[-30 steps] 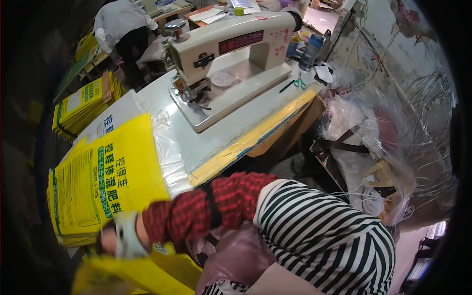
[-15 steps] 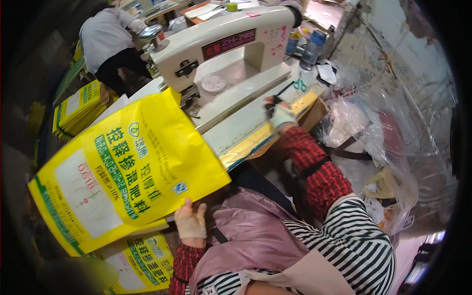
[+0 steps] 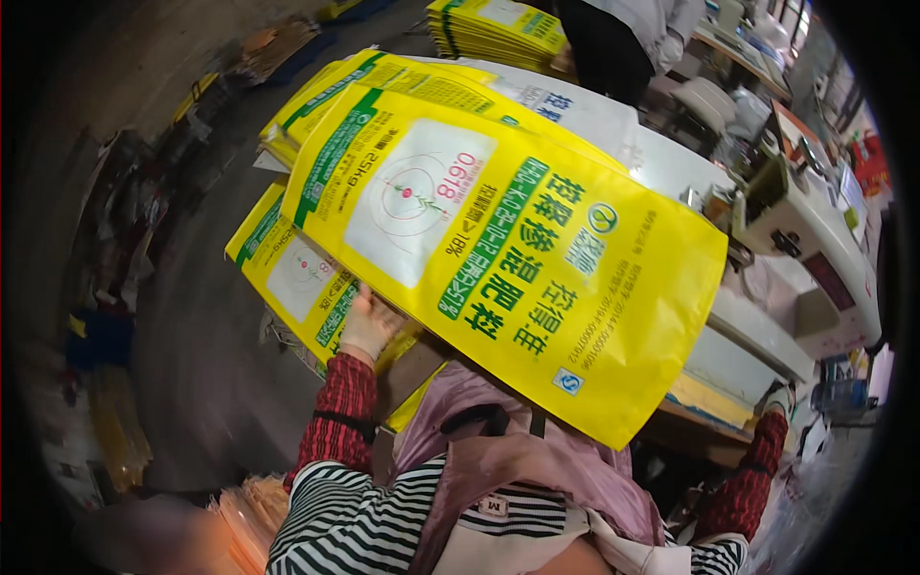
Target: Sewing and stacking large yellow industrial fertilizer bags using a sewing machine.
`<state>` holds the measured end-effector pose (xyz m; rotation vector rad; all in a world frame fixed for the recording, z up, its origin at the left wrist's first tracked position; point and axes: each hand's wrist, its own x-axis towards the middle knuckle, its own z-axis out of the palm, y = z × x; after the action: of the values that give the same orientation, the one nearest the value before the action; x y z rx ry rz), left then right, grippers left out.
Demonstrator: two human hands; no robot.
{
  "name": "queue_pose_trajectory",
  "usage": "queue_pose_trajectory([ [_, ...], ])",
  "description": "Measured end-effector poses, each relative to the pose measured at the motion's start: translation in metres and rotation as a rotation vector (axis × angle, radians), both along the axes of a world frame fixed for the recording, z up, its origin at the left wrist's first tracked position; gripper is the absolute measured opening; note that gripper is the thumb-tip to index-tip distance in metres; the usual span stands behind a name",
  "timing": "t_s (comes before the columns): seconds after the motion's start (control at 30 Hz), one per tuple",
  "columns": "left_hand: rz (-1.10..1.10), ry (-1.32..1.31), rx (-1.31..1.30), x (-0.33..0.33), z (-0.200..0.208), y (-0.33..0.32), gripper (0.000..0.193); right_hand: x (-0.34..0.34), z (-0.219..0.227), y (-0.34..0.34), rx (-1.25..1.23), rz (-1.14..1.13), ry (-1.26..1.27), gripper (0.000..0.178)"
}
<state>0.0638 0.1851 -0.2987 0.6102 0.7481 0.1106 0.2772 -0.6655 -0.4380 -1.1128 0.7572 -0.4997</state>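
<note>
A large yellow printed bag (image 3: 632, 316) with green bands and a white panel lies tilted across the middle. Its near edge is gripped by my left hand (image 3: 372, 326); part of the fingers is hidden at that edge. Below and left of it, a second yellow bag (image 3: 278, 264) of the same print shows partly. Far to the right, my right hand (image 3: 781, 398) is beside the bed of the white sewing machine (image 3: 815, 240); it is too small there to make out its fingers or anything in them.
More yellow bags (image 3: 326, 86) lie under and behind the large one, on the white table (image 3: 671, 172). Beyond stands a stack of bags (image 3: 498, 29) beside a person in a white top (image 3: 623, 38). Orange sheets (image 3: 254, 522) are at the lower left. A blue bottle (image 3: 839, 395) stands far right.
My view has swung left, so the sewing machine now sits at the right. My left hand, earlier at the bag's near edge with fingers spread, now grips that edge farther along.
</note>
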Motion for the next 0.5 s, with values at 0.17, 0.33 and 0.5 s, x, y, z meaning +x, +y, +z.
queue_pose_trajectory([
  [0.17,0.384,-0.096,0.116,0.064,0.008,0.102,0.037,-0.155,0.013,-0.126,-0.125,0.047,0.068,0.019],
  [0.33,0.595,-0.11,0.259,0.1,0.019,0.228,0.032,-0.226,0.038,-0.138,-0.187,0.031,0.148,0.018],
  [0.5,0.498,-0.246,0.438,0.128,0.069,0.248,0.031,-0.242,0.094,-0.007,-0.234,0.011,0.309,0.017],
])
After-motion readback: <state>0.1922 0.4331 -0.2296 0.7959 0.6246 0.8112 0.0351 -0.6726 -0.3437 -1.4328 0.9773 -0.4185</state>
